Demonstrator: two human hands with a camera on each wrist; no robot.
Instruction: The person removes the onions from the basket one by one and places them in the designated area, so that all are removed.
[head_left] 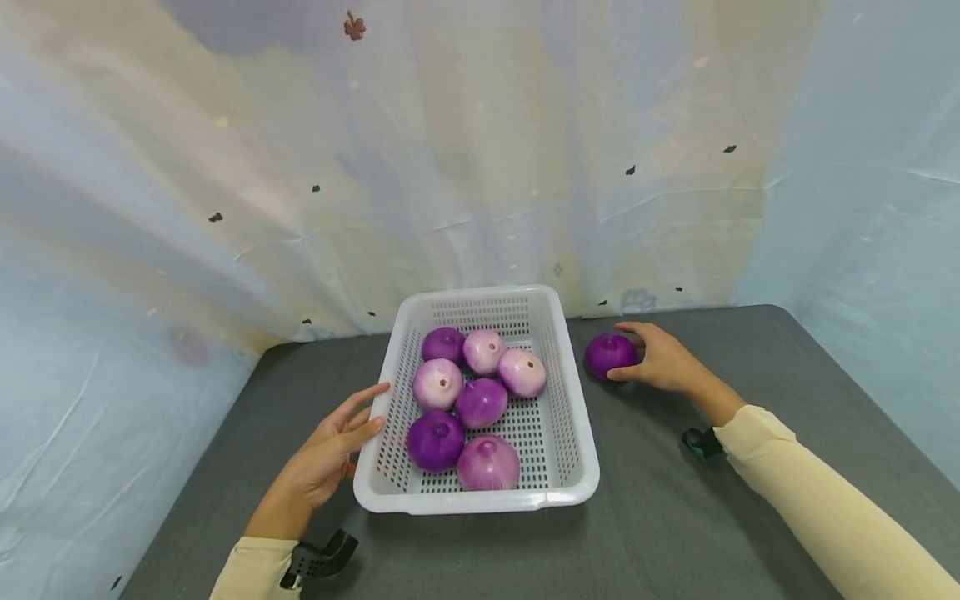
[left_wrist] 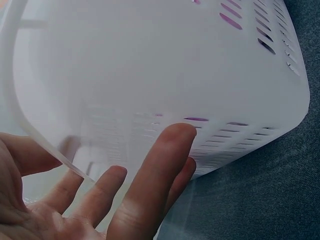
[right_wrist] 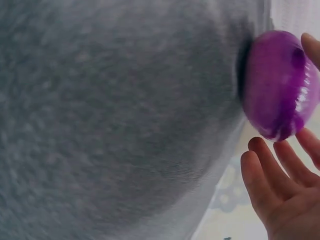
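The right hand rests on the grey table surface, cupped around a dark purple onion. The fingers curve over the far side of the onion and the thumb lies at its near side; in the right wrist view the fingertips sit at the edge of the onion, spread and only lightly bent. Contact appears light; a firm grip cannot be confirmed. The onion stands on the table, directly to the left of the right palm and just outside the right wall of the white perforated basket.

The left hand lies with its fingers extended and relaxed against the left wall of the basket. It holds nothing. In the left wrist view the fingers lie flat along the slotted wall below the rim.

Seven onions occupy the basket, to the right of the left hand: dark purple ones and paler pink-white ones. A pale patterned cloth hangs beyond both hands.
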